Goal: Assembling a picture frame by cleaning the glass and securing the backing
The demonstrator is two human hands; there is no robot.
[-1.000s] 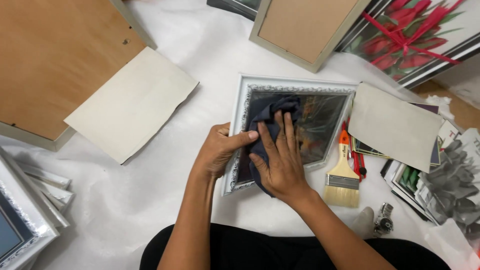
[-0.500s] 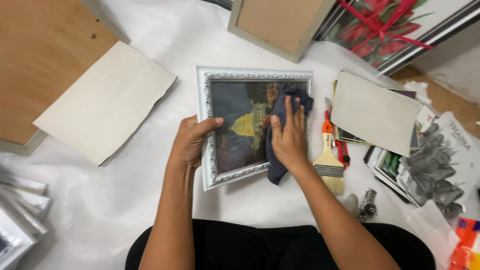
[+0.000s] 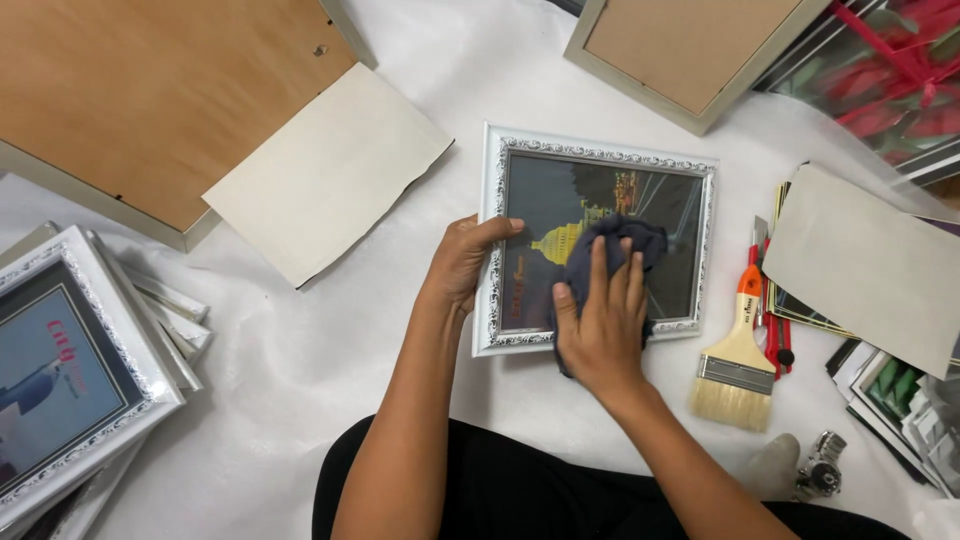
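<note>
A white ornate picture frame (image 3: 494, 190) with a dark night picture under glass lies flat on the white sheet in front of me. My left hand (image 3: 463, 262) grips its left edge, thumb over the rim. My right hand (image 3: 603, 320) presses a dark blue cloth (image 3: 612, 243) flat onto the lower middle of the glass, fingers spread over the cloth.
A paintbrush with an orange handle (image 3: 737, 356) and a red cutter (image 3: 776, 335) lie right of the frame. Grey card sheets (image 3: 330, 172) (image 3: 865, 265) lie left and right. Large wooden-backed frames (image 3: 150, 100) (image 3: 690, 45) sit at the top. A stack of white frames (image 3: 80, 370) is at left.
My right hand slid the cloth from the frame's right edge back to the lower middle of the glass. My left hand stayed on the left edge. The view shifted.
</note>
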